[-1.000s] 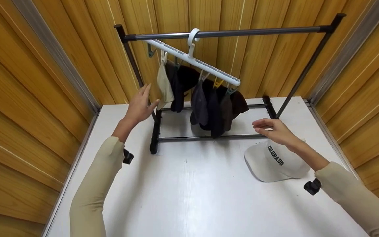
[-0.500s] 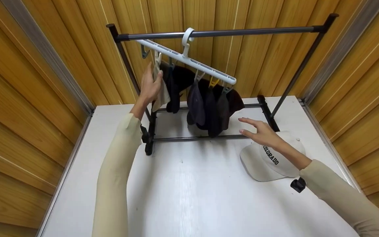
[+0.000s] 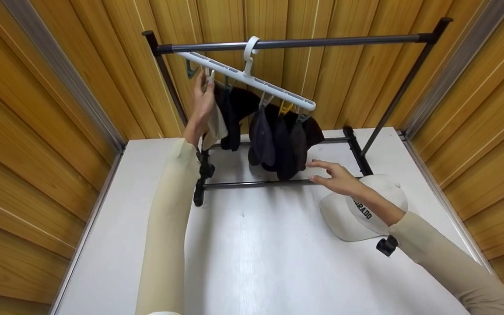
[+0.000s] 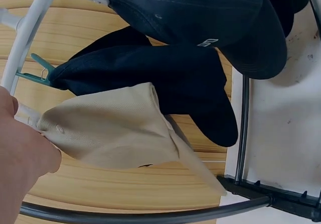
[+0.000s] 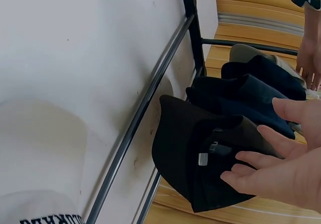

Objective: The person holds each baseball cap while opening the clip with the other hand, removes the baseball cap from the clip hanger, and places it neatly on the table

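Beige cap (image 4: 110, 126): fine-ribbed cloth, small stitched eyelet near the clipped end, brim drooping toward 4 o'clock in the left wrist view. Hangs by a white clip (image 4: 30, 116) from a pale hanger (image 3: 278, 92); lies at 10 o'clock from the head view's centre. Left hand (image 3: 203, 103), near 11 o'clock, is up at that clip, thumb and fingers about it; whether the tips pinch cannot be told. Right hand (image 3: 339, 180), between 3 and 4 o'clock: fingers apart, softly bent, gripping nothing, near the dark caps (image 3: 285, 151). White cap (image 3: 344, 218) at 4 o'clock on the white surface (image 3: 252, 253), its lettering partly covered.

Head view alone: hanger's hook over the dark rail (image 3: 322, 43). Left wrist alone: pale marking (image 4: 206, 42) on a navy cap. Right wrist alone: a dark cap's inside, with white label (image 5: 202, 159).
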A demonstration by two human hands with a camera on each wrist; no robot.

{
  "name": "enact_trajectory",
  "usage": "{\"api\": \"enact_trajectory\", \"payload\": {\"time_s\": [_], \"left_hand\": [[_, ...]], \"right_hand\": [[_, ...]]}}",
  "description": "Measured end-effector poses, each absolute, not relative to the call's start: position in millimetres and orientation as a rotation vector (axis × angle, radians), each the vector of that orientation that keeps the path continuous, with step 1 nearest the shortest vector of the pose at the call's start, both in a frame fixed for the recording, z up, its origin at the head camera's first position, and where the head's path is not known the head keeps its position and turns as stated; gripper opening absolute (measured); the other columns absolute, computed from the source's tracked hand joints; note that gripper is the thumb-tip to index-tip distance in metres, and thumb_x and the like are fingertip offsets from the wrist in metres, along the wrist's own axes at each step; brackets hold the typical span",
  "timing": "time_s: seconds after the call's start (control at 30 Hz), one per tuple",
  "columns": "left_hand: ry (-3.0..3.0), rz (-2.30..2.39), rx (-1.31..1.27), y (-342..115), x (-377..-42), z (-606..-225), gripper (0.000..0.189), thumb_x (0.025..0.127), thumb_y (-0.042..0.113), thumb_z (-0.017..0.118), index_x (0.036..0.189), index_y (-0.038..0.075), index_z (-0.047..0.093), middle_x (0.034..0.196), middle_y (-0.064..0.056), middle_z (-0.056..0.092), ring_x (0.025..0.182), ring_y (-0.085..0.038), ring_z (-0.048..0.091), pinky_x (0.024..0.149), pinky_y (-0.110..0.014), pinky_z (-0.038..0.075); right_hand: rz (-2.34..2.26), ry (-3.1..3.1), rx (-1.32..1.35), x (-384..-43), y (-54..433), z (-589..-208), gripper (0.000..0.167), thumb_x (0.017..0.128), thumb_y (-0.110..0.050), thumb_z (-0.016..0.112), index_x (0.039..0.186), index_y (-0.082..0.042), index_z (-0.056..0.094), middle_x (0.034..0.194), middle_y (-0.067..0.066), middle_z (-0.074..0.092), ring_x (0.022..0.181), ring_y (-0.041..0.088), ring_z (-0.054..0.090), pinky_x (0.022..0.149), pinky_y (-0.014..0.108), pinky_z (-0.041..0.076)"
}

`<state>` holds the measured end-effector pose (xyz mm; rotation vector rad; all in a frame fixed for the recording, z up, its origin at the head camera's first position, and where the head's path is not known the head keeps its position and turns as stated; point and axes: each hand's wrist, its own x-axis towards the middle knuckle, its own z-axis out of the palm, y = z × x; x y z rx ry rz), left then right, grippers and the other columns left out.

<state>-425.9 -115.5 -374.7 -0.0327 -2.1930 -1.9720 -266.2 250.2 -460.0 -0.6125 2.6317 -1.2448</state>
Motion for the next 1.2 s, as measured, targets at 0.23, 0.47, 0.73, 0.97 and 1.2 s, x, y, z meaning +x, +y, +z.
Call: {"api": "enact_trajectory", "payload": {"time_s": [0.23,0.47,0.73,0.97,1.2], "left_hand": [[-2.123,-1.966,-0.019,-121,-421,-379,0.052,0.111,0.021,0.038,0.161,0.009,0.030,0.166,-0.010,0.033,0.151,-0.021,0.035,0.122,-0.030,0.031],[-2.104,-1.967,0.007,-132,-412,-381,0.047,0.112,0.021,0.039,0.155,0.003,0.041,0.158,-0.015,0.044,0.145,-0.022,0.042,0.120,-0.029,0.035],[-2.152,-2.038,0.018,-147,-390,-385,0.045,0.112,0.025,0.040,0.150,0.002,0.048,0.152,-0.016,0.050,0.140,-0.022,0.046,0.121,-0.035,0.035],[-2.200,-2.021,-0.100,-150,-368,-390,0.044,0.110,0.028,0.046,0.143,0.000,0.055,0.141,-0.015,0.056,0.132,-0.020,0.050,0.122,-0.040,0.035],[-2.184,-2.048,-0.330,-150,-343,-404,0.042,0.109,0.021,0.050,0.148,0.006,0.054,0.149,-0.013,0.056,0.135,-0.022,0.053,0.121,-0.045,0.037]], "right_hand": [[-1.302,2.539,-0.579,-267,242,-457,0.046,0.101,-0.009,0.060,0.144,0.006,0.052,0.154,0.028,0.046,0.150,0.044,0.033,0.123,0.062,0.024],[-1.334,2.519,-0.538,-265,232,-449,0.050,0.102,-0.014,0.062,0.147,0.005,0.049,0.163,0.028,0.031,0.154,0.045,0.023,0.125,0.062,0.018],[-1.328,2.497,-0.561,-264,220,-444,0.050,0.102,-0.015,0.063,0.147,0.002,0.050,0.165,0.028,0.027,0.155,0.045,0.022,0.124,0.063,0.019],[-1.362,2.465,-0.609,-268,205,-437,0.051,0.103,-0.019,0.062,0.149,0.000,0.049,0.160,0.022,0.040,0.151,0.042,0.034,0.124,0.058,0.025],[-1.497,2.417,-0.654,-268,185,-427,0.048,0.103,-0.019,0.062,0.147,-0.003,0.052,0.153,0.018,0.051,0.144,0.037,0.047,0.119,0.052,0.038]]}}
